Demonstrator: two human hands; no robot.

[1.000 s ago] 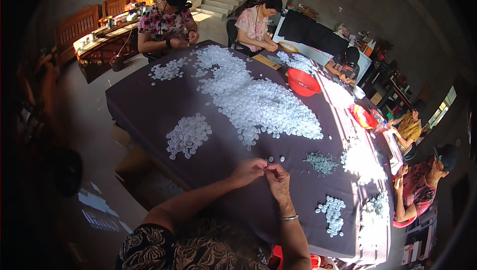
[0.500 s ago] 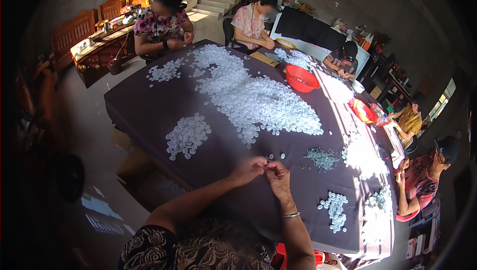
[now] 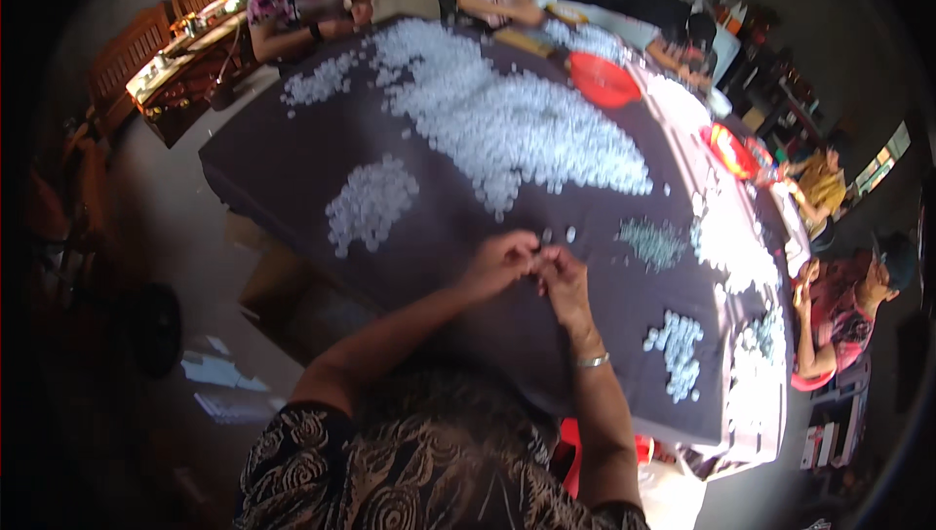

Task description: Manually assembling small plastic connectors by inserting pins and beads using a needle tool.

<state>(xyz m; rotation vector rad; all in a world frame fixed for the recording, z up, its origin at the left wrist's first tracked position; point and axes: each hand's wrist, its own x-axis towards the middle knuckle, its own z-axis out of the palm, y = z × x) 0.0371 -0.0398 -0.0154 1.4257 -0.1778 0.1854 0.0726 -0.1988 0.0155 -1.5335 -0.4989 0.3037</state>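
Observation:
My left hand [image 3: 502, 263] and my right hand [image 3: 564, 279] meet fingertip to fingertip above the dark tablecloth [image 3: 497, 335]. Both are closed in a pinch; whatever lies between the fingertips is too small and blurred to make out. Two loose white round pieces [image 3: 570, 235] lie just beyond the fingers. To the right of them is a heap of tiny grey-green pieces [image 3: 651, 243]. A heap of white round pieces [image 3: 370, 203] sits to the left, and a smaller cluster [image 3: 676, 354] lies nearer on the right.
A broad pile of white pieces [image 3: 517, 130] covers the table's far middle, with a red basin [image 3: 603, 79] beside it. Several people sit around the far and right sides. Strong sunlight washes out pieces along the right edge. A cardboard box [image 3: 292, 286] stands below the left edge.
The view has tilted down, so the table and people appear higher in it. My hands stay together in the same pinch. The picture is blurrier now.

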